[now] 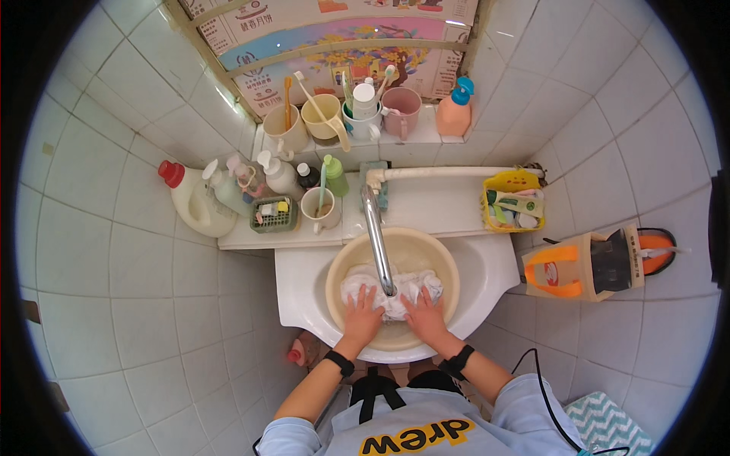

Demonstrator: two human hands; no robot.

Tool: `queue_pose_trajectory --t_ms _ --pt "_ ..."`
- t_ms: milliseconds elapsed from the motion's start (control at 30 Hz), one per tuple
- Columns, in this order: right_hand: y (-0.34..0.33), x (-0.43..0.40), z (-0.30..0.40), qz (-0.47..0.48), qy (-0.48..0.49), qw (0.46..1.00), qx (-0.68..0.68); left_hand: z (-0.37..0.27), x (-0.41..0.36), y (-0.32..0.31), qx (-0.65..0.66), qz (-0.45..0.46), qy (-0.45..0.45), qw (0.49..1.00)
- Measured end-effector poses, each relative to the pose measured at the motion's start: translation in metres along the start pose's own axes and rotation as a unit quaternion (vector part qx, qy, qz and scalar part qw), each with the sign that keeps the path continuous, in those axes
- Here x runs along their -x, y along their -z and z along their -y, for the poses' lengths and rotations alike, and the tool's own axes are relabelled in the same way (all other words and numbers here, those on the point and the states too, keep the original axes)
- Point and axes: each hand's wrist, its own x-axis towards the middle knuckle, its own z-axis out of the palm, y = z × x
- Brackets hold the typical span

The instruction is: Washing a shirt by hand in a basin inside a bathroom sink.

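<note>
A wet white cloth (393, 309) lies bunched in water inside a cream plastic basin (332, 279). My left hand (363, 322) rests on the left part of the cloth, fingers spread. On its right part lies my right hand (425, 316), also with fingers apart. Neither hand appears to grip the cloth, though the undersides of the fingers are hidden. The basin sits in a white ceramic sink (487, 279). Over the cloth, between my hands, reaches the chrome faucet spout (376, 233); I cannot tell whether water runs from it.
Behind the sink, a ledge holds pump bottles (280, 175), a detergent jug (199, 199), a green basket (274, 215), a cup (320, 210) and a yellow basket (513, 182). Toothbrush mugs (402, 108) line the sill above. A paper bag (562, 268) hangs at right.
</note>
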Motion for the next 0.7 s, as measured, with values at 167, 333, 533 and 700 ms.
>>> queue_pose_trajectory --t_ms 167,333,533,700 --pt "-0.007 -0.036 0.011 0.013 -0.021 0.999 0.023 0.014 -0.022 -0.036 -0.062 -0.053 -0.045 0.996" --pt "-0.035 -0.067 0.007 0.020 -0.046 0.994 0.092 0.022 -0.041 -0.054 0.119 -0.120 0.008 0.985" --pt "-0.050 -0.098 -0.013 -0.027 -0.057 0.992 0.110 0.029 -0.076 -0.031 0.060 -0.010 0.005 0.998" --pt "-0.034 -0.126 -0.009 0.016 -0.161 0.987 -0.019 0.070 -0.088 -0.047 0.337 -0.102 0.084 0.932"
